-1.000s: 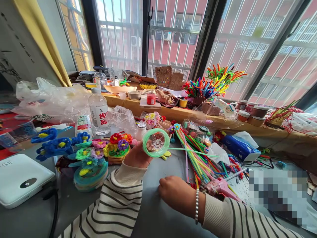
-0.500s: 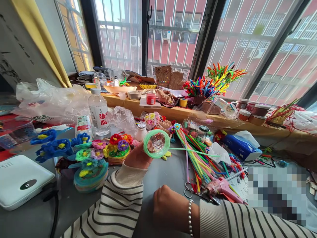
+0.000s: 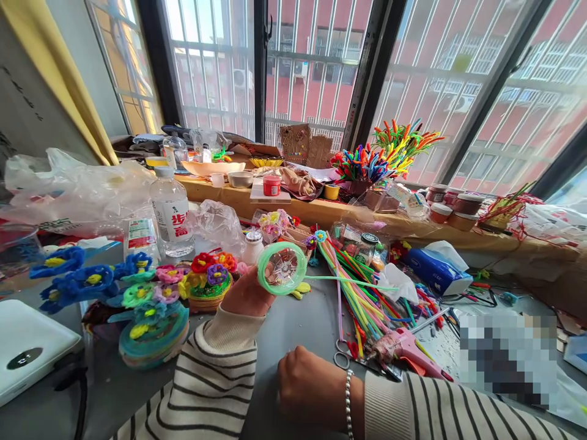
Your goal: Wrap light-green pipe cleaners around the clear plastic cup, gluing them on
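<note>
My left hand (image 3: pixel 247 294) is closed around a clear plastic bottle base (image 3: pixel 282 267), raised above the table with its round opening facing me. Light-green pipe cleaner (image 3: pixel 298 282) is wound about its rim. One loose end stretches right, over a bundle of colourful pipe cleaners (image 3: pixel 348 287). My right hand (image 3: pixel 309 385) rests on the grey table as a loose fist, back up; nothing shows in it, though the inside of the fingers is hidden. Scissors (image 3: pixel 342 354) and a pink glue gun (image 3: pixel 413 353) lie to its right.
Left of my hands stand blue pipe-cleaner flowers (image 3: pixel 94 280), a small flower basket (image 3: pixel 211 296) and a water bottle (image 3: pixel 172 214). A white power bank (image 3: pixel 36 348) lies at the left edge. A blue tissue pack (image 3: pixel 431 269) sits right; paint jars (image 3: pixel 466 205) line the ledge.
The whole view has shifted slightly, so things appear a little farther left. Both hands keep the same pose, and the left still holds the wrapped bottle base.
</note>
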The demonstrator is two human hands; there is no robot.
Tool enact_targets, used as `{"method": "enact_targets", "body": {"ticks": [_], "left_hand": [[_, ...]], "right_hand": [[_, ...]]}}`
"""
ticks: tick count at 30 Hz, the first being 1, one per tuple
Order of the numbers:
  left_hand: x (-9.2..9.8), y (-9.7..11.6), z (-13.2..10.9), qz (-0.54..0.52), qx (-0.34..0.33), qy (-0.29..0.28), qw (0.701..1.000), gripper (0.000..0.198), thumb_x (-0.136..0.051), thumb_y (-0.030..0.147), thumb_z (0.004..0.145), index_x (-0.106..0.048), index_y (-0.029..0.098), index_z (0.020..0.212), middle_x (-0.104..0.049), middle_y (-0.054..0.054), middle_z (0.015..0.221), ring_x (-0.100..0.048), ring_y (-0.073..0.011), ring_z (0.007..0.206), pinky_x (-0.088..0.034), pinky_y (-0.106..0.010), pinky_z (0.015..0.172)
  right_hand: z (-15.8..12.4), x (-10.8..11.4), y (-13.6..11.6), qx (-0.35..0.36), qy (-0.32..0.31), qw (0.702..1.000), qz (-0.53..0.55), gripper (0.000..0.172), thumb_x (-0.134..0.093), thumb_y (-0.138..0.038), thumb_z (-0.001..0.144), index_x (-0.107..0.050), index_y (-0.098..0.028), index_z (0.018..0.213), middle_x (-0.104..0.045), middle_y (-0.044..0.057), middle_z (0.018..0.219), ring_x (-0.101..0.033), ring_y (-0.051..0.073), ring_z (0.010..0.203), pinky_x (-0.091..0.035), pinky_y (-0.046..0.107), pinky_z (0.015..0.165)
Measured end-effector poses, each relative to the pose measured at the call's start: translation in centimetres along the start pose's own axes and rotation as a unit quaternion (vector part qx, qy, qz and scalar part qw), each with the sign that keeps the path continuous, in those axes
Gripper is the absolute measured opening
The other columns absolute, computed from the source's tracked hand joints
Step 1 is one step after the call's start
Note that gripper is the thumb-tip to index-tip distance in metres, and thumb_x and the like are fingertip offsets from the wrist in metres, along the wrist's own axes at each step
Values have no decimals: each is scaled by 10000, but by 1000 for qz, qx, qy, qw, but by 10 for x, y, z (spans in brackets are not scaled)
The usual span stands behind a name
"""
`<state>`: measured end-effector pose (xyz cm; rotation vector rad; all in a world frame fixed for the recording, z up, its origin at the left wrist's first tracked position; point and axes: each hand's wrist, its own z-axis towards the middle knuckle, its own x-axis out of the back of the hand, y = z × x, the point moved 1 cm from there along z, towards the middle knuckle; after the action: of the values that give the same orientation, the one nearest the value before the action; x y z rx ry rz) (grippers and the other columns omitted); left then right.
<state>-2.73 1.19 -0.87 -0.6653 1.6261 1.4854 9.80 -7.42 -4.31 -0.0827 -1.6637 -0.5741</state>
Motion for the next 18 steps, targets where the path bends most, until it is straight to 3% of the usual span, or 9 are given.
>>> {"method": "enact_targets", "body": {"ticks": [3,8,16,18], "left_hand": [[-5,0,-4,7,-9,-12,1000,298,-373,144,813,-655,201,738,-663,-20,647,-625,-143,643,-529,-249,658],[-13,0,-7,-5,-24,-26,999,349,-354,136,815,-624,224,611,-627,-3,569,-596,-120,555,-530,-226,605],[-18,0,-11,-2,-39,-3,999,305,-383,134,805,-611,179,607,-599,6,548,-568,-100,518,-520,-219,594],[-19,0,-12,-2,-38,-6,999,265,-412,136,794,-619,167,631,-608,6,563,-584,-111,550,-520,-244,635]], "right_hand": [[-1,-5,0,-23,32,999,17,191,-471,-146,769,-547,-126,594,-549,65,591,-489,152,508,-298,261,371],[-5,-1,8,-71,16,996,50,168,-441,-141,799,-573,-116,698,-580,58,665,-530,158,560,-331,260,402],[-7,3,58,-187,-10,978,88,158,-438,-106,802,-593,-128,786,-628,59,752,-590,140,616,-358,226,468],[-8,4,62,-188,-14,977,101,158,-448,-157,819,-606,-168,818,-638,24,787,-599,132,643,-369,221,489]]}}
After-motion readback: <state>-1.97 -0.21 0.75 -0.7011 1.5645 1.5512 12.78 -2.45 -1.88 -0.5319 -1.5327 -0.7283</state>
